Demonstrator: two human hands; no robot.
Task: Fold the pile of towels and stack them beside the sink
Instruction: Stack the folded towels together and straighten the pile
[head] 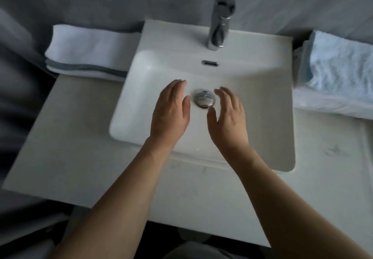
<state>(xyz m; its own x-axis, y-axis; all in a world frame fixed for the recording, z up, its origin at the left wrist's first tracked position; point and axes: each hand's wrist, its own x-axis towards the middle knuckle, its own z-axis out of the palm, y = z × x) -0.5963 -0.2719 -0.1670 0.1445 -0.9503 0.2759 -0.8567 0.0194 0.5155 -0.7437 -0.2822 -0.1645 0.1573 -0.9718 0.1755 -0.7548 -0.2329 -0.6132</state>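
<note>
A white sink [145,89] fills the middle of the view. To its left lies a folded stack of white and grey towels [86,51] on the counter's far corner. Right of the sink sits a pile of light blue and white towels [339,73], rumpled on top. My left hand [171,111] and my right hand [228,117] hover over the basin on either side of the drain plug [203,98], palms facing each other, fingers straight. Neither hand holds anything.
A chrome tap [220,16] stands at the back of the sink. The pale counter [60,147] runs along the front and left. A grey wall lies behind, and dark floor shows below the counter's front edge.
</note>
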